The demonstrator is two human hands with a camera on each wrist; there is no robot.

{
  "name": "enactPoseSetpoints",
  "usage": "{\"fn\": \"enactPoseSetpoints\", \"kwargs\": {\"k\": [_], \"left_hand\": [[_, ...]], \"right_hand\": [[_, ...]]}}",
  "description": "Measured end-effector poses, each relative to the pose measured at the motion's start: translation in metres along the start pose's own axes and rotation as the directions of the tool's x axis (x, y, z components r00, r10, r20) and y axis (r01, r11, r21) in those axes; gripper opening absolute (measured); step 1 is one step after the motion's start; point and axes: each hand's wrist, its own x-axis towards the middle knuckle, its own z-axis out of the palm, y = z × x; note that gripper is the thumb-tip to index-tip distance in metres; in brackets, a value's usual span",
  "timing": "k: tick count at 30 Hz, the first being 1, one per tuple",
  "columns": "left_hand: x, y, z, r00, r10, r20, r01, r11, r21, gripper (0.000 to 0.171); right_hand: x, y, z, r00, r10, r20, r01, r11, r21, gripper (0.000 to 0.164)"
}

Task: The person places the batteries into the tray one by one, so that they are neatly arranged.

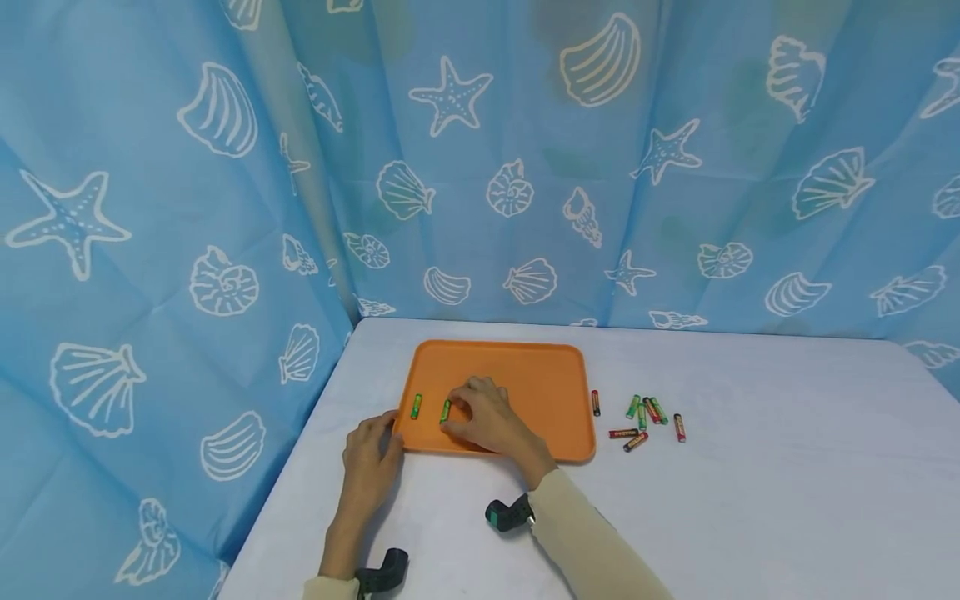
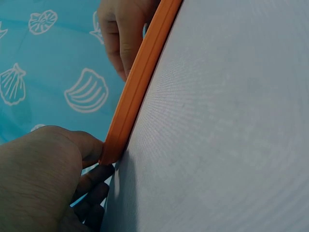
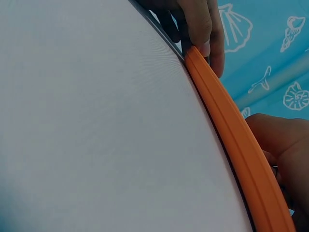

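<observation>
An orange tray (image 1: 536,387) lies on the white table. At its near left corner, my left hand (image 1: 367,462) grips the rim, with the thumb on one side and the fingers round the other in the left wrist view. Above the tray's left half my right hand (image 1: 491,421) pinches a green battery (image 1: 446,411) between thumb and fingers, and the battery stands lengthwise on the tray floor. Left of it, another green battery (image 1: 416,407) lies alone on the tray. The tray wall hides my right fingertips in the right wrist view.
Right of the tray lies a loose group of green batteries (image 1: 633,406) and red-and-black batteries (image 1: 636,442), several in all. One red-and-black battery (image 1: 596,402) lies close beside the tray's right edge. A blue shell-patterned curtain (image 1: 480,233) hangs behind the table and along its left side.
</observation>
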Motion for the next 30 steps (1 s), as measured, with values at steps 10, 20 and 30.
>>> {"fn": "enactPoseSetpoints", "kwargs": {"k": [10,20,30], "left_hand": [[0.001,0.000,-0.002,1.000,0.011,0.006,-0.010,1.000,-0.004,0.042],[0.001,-0.002,-0.001,1.000,0.019,0.002,-0.019,1.000,-0.013,0.042],[0.001,-0.003,-0.002,1.000,0.016,0.004,-0.016,1.000,-0.020,0.043]], "right_hand": [[0.010,-0.004,0.007,0.999,-0.032,-0.008,0.032,0.999,0.018,0.045],[0.020,-0.009,0.014,1.000,-0.025,-0.006,0.025,1.000,-0.001,0.047],[0.026,-0.013,0.022,0.999,-0.051,-0.018,0.051,0.999,-0.012,0.047]]}}
